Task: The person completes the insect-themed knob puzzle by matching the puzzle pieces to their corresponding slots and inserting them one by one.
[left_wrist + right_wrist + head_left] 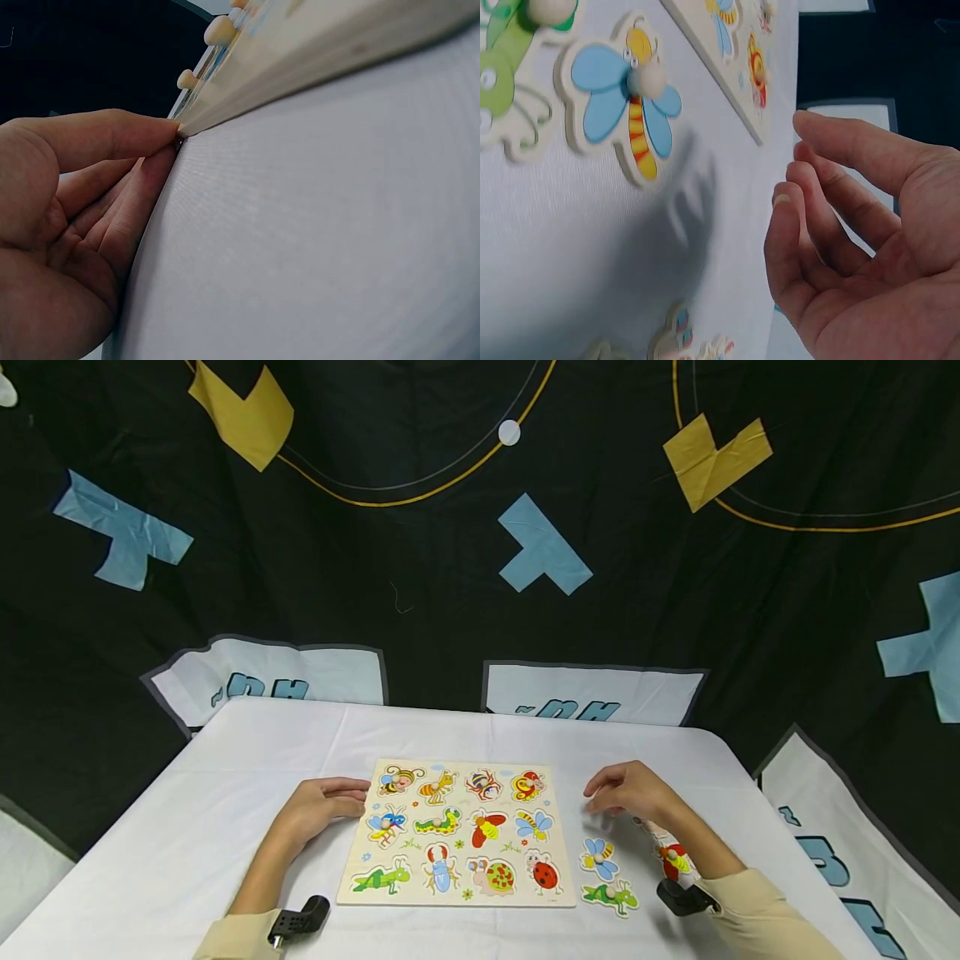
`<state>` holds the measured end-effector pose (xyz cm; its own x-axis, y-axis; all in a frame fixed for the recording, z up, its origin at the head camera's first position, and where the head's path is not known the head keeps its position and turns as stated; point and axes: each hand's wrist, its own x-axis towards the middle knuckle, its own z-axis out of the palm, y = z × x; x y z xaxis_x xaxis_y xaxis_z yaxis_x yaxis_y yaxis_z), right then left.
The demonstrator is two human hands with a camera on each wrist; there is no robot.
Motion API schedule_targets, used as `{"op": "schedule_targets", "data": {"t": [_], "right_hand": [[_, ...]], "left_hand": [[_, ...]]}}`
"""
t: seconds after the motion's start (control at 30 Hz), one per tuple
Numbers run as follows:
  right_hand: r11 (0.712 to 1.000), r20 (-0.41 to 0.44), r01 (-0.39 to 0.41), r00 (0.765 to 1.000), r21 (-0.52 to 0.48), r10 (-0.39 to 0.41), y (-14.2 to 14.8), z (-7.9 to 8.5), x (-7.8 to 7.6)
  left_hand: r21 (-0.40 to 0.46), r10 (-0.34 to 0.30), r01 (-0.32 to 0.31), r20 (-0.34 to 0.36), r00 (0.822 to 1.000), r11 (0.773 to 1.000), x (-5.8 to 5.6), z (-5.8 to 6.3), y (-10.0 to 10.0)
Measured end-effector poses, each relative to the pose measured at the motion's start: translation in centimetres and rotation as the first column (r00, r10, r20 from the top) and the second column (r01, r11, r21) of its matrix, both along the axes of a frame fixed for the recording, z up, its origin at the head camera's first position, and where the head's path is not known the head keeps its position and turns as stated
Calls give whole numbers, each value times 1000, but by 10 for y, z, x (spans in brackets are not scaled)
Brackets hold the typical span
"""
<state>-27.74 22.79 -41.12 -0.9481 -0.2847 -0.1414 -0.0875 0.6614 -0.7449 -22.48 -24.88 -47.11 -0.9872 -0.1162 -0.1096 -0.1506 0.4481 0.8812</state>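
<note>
Black fabric point(420, 577) hangs behind the worktop point(285, 735), whose white cloth point(187, 860) shows faint creases. On it lies a pale wooden puzzle board point(420, 900), flat, straight-edged, printed with bright insects. Just off its right edge sit a dragonfly piece point(599, 860) and a grasshopper piece point(611, 896), with a red-winged piece point(674, 860) partly hidden by the right forearm point(705, 843). The left hand point(313, 810) rests its fingertips against the board's left edge, its grip only loosely bent; the right hand point(633, 789) hovers beyond the dragonfly, thumb and fingers apart, nothing between them. From where I stand, a hard push by those left fingers could skid the board across the cloth, and a dipping wrist camera point(681, 897) or right sleeve point(757, 910) might knock loose pieces aside. Round wooden knobs point(220, 31) look smooth enough to slip from a hasty pinch; the pieces themselves are thin, flat slabs with wavy, pale-bordered outlines.
</note>
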Motion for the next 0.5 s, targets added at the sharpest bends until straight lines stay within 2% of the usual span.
{"op": "schedule_targets", "data": {"t": [0.1,0.5], "right_hand": [[1000,19,-23,1000,8,23,9,2,-1],[998,74,-37,997,54,33,38,7,2]], "left_hand": [[-1,2,-2,4,1000,1000,0,0,1],[-17,-4,4,9,1000,1000,-2,0,-1]]}}
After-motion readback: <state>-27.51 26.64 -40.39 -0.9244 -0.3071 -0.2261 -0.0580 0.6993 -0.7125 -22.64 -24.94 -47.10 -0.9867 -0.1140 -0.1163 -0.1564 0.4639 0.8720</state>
